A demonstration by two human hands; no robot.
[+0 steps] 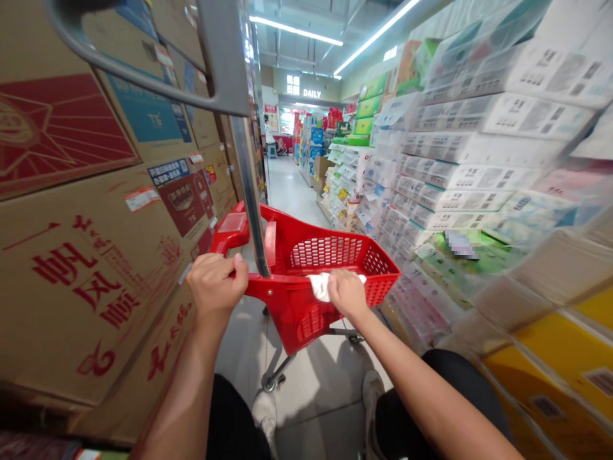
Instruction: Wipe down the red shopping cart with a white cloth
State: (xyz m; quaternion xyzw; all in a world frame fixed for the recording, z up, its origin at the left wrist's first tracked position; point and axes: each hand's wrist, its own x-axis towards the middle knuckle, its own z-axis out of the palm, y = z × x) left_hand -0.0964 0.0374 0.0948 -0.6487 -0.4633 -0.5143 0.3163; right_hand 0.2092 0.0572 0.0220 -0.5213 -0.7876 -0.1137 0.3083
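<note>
A red plastic shopping cart [282, 294] with perforated basket sides stands right in front of me, turned at an angle. My left hand [218, 281] is closed around the cart's handle end, thumb on top. At the basket's near rim, my right hand [348, 292] presses a crumpled white cloth [320, 287] against the red edge; whether it is fabric or paper I cannot tell. A metal pole [249, 191] rises beside the cart's handle and carries a grey looped frame [215, 83] above. Nothing shows inside the visible part of the basket.
Stacked cardboard cartons [71, 287] wall in the left side. On the right rise piles of plastic-wrapped tissue packs [460, 172], with yellow packages [560, 370] lower down. A tiled aisle floor [290, 191] runs ahead, past a blue stool [272, 151]. My shoes flank the cart's wheels.
</note>
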